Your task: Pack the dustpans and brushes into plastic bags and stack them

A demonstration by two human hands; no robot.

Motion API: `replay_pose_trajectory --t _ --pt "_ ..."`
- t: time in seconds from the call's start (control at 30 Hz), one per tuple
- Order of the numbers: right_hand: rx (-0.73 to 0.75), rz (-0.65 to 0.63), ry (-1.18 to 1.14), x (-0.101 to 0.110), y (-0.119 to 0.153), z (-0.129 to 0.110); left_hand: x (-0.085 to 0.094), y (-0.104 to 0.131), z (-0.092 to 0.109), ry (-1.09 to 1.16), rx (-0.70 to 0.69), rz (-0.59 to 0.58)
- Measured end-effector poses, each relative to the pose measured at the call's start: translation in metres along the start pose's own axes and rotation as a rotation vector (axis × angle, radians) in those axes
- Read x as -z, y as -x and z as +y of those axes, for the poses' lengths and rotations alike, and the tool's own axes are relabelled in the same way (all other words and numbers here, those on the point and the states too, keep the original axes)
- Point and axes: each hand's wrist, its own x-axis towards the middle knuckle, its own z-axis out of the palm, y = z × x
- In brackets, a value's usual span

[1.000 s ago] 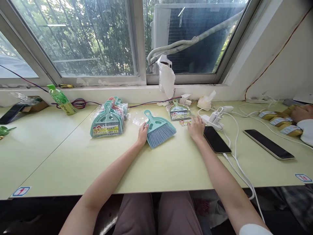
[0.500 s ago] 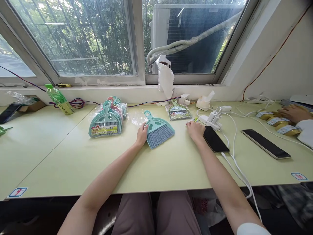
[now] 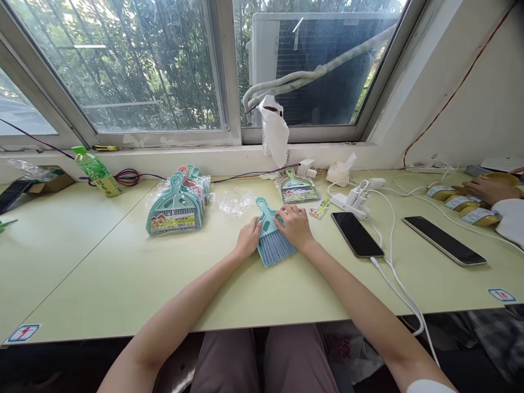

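A light blue brush and dustpan set (image 3: 275,246) with grey-blue bristles lies on the pale green table between my hands. My left hand (image 3: 248,238) grips its left edge, fingers closed. Over its right side lies my right hand (image 3: 295,225), fingers bent onto the set's upper part and thumb near the handle. A small printed card (image 3: 320,208) rests to the right of my right hand. Crumpled clear plastic (image 3: 236,202) is behind my left hand. Several packaged sets (image 3: 176,207) stand at the left, and one green packaged set (image 3: 299,186) lies behind.
A black phone (image 3: 357,234) and a power strip (image 3: 351,204) with white cables are at the right. Farther right lie another phone (image 3: 444,240) and yellow-brown packages (image 3: 460,202) under another person's hand. A green bottle (image 3: 98,173) stands at the back left.
My right hand has left the card on the table and moved left onto the brush set. The set and my left hand have shifted slightly right and nearer to me.
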Motion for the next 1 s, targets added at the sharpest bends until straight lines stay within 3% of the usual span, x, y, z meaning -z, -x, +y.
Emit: replay_pose_trajectory --t 0.1,0.23,0.4,0.63,0.83,1.0 --pt "0.028 -0.115 0.009 0.003 0.0 -0.004 -0.007 0.011 0.011 -0.039 -0.039 -0.032" --pt "-0.014 -0.216 -0.006 0.006 0.002 -0.011 -0.008 0.017 0.02 -0.071 0.021 0.021" --pt "-0.118 -0.157 0.028 0.01 0.004 -0.014 -0.005 0.016 0.023 0.002 0.064 0.084" --pt "-0.195 -0.055 -0.128 0.015 0.004 -0.018 -0.001 0.024 0.03 -0.035 -0.086 0.135" --pt "-0.32 -0.161 -0.164 0.019 0.003 -0.018 0.002 0.026 0.032 -0.151 -0.166 0.111" --pt "-0.377 -0.126 -0.265 0.015 -0.001 -0.011 0.002 0.019 0.03 -0.129 -0.158 0.078"
